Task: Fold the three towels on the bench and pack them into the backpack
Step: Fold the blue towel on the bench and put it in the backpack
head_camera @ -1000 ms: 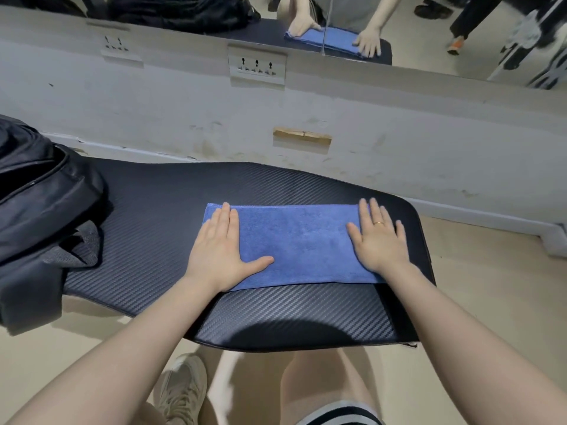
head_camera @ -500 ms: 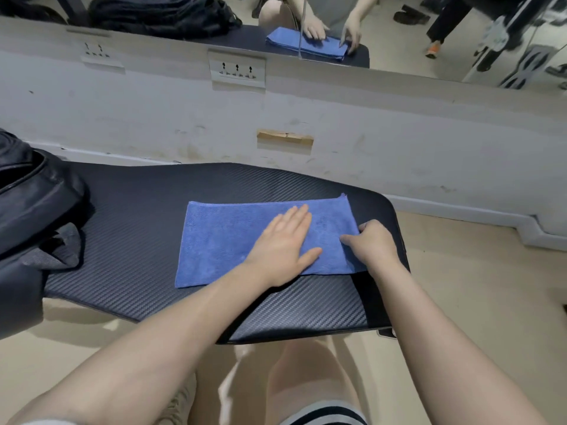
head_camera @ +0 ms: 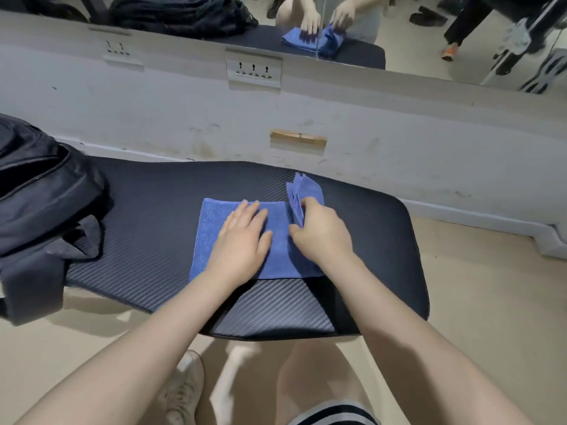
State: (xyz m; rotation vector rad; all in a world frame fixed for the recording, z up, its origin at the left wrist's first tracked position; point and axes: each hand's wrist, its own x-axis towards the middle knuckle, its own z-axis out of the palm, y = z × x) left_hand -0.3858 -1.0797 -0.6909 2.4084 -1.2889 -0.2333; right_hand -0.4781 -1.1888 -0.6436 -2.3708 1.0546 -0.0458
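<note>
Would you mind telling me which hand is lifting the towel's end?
The right hand: it pinches the raised end of the blue towel, whereas the left hand lies flat on it.

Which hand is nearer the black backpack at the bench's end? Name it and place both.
Left. The left hand lies flat on the blue towel, on the side toward the black backpack. The right hand grips the towel's lifted end, farther from it.

Bare forearms, striped shorts (head_camera: 334, 414), pale sneaker (head_camera: 181, 391)
</note>
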